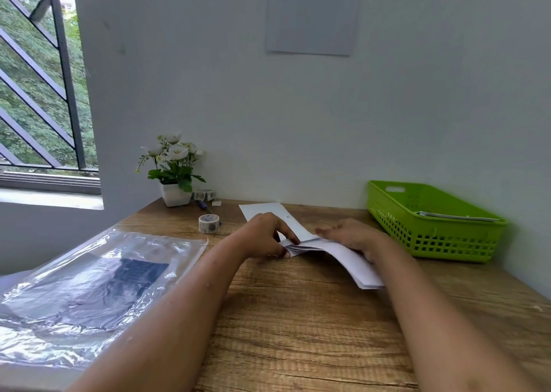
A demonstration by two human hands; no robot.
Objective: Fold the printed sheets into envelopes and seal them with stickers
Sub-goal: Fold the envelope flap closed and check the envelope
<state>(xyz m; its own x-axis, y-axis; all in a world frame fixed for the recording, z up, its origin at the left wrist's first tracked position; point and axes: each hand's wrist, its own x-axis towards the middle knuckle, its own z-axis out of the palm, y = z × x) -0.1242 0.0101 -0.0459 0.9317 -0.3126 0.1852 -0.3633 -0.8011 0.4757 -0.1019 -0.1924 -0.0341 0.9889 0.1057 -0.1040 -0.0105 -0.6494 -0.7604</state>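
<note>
Head view: papers [457,216] inside green basket [441,244]

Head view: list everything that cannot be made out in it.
Print on the folded sheets: too small, partly covered by the left hand, which pinches them.
Right hand: its back hides how the fingers hold.
Wall paper: top cut by the frame edge, text too small.
Green basket: its wall hides most of the papers inside.
Plastic bag: glare blurs the dark contents.
</note>
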